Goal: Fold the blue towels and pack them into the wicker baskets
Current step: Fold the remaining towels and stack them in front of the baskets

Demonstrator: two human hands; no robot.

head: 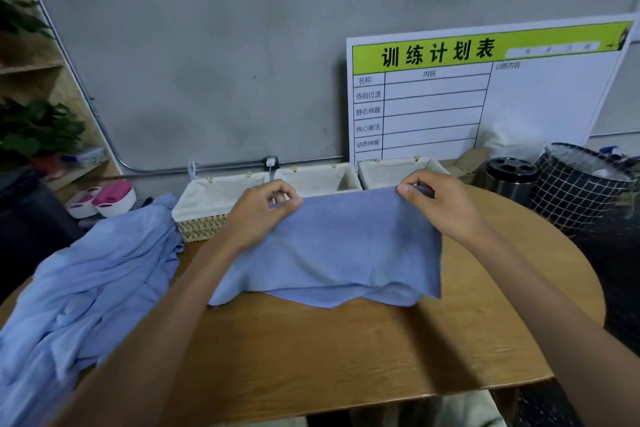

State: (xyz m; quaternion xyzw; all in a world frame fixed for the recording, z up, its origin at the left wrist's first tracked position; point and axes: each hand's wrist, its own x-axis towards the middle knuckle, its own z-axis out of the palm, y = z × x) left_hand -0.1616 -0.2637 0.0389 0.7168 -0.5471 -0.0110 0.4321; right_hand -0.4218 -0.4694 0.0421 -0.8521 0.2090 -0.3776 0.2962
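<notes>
Nearest, bare wooden worktop (346, 350), forearms reaching across it. Beyond, a blue towel (332, 253) doubled over, lower edges uneven, top edge lifted clear. Left hand (263, 211) and right hand (440, 204) each pinching a top corner, fingers (292, 203) closed on the cloth. Heap of unfolded towels (90, 288) at left, spilling against the nearest of three wicker baskets (214, 204). Likely trouble: layers sliding apart under a light pinch, giving a crooked fold; heap dragged off the edge by a passing arm.
</notes>
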